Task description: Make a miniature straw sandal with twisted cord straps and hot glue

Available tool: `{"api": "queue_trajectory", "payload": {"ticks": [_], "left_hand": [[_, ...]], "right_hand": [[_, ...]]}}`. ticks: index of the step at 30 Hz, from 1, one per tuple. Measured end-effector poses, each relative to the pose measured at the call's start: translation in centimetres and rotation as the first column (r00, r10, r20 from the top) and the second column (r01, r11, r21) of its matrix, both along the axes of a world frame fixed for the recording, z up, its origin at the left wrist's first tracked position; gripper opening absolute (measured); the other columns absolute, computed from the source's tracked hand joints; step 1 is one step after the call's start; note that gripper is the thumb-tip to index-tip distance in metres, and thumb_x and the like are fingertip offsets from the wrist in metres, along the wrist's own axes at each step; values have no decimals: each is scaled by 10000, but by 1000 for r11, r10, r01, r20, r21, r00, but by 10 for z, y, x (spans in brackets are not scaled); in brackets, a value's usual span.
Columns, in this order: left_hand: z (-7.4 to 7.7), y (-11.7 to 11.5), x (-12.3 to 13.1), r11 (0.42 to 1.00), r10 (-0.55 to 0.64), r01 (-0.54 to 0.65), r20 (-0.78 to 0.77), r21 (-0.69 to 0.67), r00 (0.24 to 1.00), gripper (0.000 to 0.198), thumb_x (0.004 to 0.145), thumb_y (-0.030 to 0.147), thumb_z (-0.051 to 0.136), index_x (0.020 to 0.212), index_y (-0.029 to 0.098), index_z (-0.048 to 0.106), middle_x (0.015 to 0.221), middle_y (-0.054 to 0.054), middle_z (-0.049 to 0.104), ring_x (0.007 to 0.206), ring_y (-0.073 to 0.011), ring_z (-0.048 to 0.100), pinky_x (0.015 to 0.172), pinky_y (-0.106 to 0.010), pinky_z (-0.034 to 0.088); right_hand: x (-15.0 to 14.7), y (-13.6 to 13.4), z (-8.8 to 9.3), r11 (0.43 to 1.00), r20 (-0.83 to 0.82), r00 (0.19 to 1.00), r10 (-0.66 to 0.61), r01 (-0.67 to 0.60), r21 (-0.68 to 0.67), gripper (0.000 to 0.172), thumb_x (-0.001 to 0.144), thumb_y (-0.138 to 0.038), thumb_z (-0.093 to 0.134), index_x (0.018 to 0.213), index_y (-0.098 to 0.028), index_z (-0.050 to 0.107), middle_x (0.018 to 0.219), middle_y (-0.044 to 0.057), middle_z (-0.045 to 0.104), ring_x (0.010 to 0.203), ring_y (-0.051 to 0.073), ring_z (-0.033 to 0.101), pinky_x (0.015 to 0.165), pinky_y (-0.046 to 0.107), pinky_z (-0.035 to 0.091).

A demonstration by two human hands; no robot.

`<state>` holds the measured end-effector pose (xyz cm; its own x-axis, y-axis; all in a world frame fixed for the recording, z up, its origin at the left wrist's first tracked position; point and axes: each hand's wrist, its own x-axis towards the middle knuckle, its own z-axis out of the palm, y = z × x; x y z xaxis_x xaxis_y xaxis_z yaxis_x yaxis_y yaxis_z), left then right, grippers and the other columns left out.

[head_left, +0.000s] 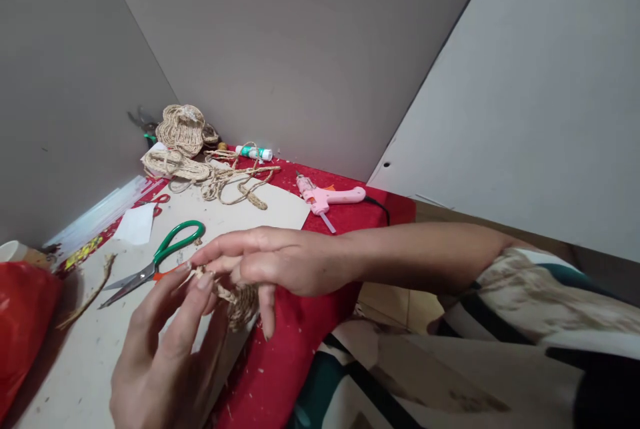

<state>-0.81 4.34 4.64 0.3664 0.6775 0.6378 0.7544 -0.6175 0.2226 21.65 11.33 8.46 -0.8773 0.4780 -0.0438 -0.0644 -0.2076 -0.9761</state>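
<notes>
My left hand (167,342) is closed, its thumb and fingers pinching a strand of a braided straw cord piece (243,306). From the right, my right hand (295,259) reaches over the same piece with its fingertips close to the left ones. A coiled, woven part of it hangs below the right palm, and the rest is hidden by the fingers. Just beyond my fingers lies a pair of scissors (145,272) with a green handle, blades spread. A loose bit of straw cord (95,296) rests left of the blades.
Coiled straw cord pieces (183,132) and loose braid (225,182) lie at the back. A pink glue gun (325,196) with a cable and a glue stick tube (260,153) are on the red cloth (295,342). A red bag (23,322) stands left; grey panels (300,49) enclose the table.
</notes>
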Motion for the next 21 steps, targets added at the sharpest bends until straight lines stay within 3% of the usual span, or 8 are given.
{"api": "queue_trajectory", "payload": {"ticks": [2, 4, 8, 12, 15, 17, 19, 21], "left_hand": [[6, -1, 4, 999, -47, 48, -76, 23, 996, 741, 762, 171, 786, 1435, 337, 523, 1399, -61, 583, 1171, -249, 641, 947, -334, 579], [11, -4, 14, 998, 28, -26, 36, -55, 999, 639, 803, 182, 737, 1404, 293, 552, 1399, -76, 589, 1255, -276, 587, 1028, -400, 530], [12, -12, 34, 957, 182, -76, 378, -279, 908, 556, 839, 236, 723, 1368, 305, 568, 1376, -57, 620, 1144, -223, 660, 928, -323, 574], [13, -16, 38, 875, 368, -115, 492, -470, 789, 393, 893, 302, 670, 1285, 310, 640, 1210, -18, 733, 1003, -157, 721, 872, -234, 571], [19, -23, 34, 824, 493, -258, 414, -505, 765, 316, 872, 408, 679, 1162, 293, 732, 860, 22, 785, 725, -118, 725, 741, -185, 574], [22, -29, 35, 792, 547, -337, 349, -509, 760, 333, 841, 476, 688, 1114, 298, 759, 757, 35, 767, 650, -117, 702, 685, -175, 569], [23, -36, 39, 763, 559, -313, 333, -565, 760, 325, 821, 516, 685, 1050, 306, 781, 750, 27, 764, 624, -128, 690, 619, -177, 563], [22, -42, 44, 697, 550, -175, 362, -696, 753, 321, 808, 540, 683, 995, 303, 792, 738, 12, 758, 543, -132, 657, 505, -188, 539]], "right_hand": [[2, -3, -3, 995, -5, 1000, 4, -3, 104, 633, 903, -70, 335, 1531, -99, 269, 1502, 190, 451, 1142, 187, 648, 751, 247, 580], [4, -8, -7, 951, -33, 999, 1, 9, 308, 679, 877, -52, 367, 1545, -71, 243, 1509, 199, 450, 1314, 220, 540, 975, 327, 527], [3, -22, -15, 749, -43, 996, -82, 90, 657, 700, 836, -50, 439, 1518, 1, 286, 1518, 251, 421, 1455, 266, 378, 1177, 417, 342], [-2, -26, -26, 536, -115, 975, -189, 201, 820, 669, 839, -74, 435, 1490, 9, 309, 1484, 259, 451, 1431, 267, 402, 1148, 452, 386], [-5, -19, -39, 354, -218, 935, -279, 311, 882, 541, 896, -94, 429, 1431, -17, 401, 1329, 216, 595, 1246, 225, 555, 1044, 405, 478], [-5, -12, -48, 217, -286, 894, -345, 372, 903, 440, 935, -116, 454, 1368, -43, 480, 1213, 177, 660, 1107, 197, 605, 974, 359, 503], [-4, -5, -57, 110, -323, 856, -404, 396, 912, 337, 952, -147, 491, 1273, -76, 564, 1101, 134, 690, 985, 174, 617, 891, 309, 510], [-2, 0, -64, 38, -318, 835, -450, 373, 927, 242, 956, -165, 501, 1154, -113, 631, 973, 92, 686, 878, 160, 602, 794, 273, 496]]}}
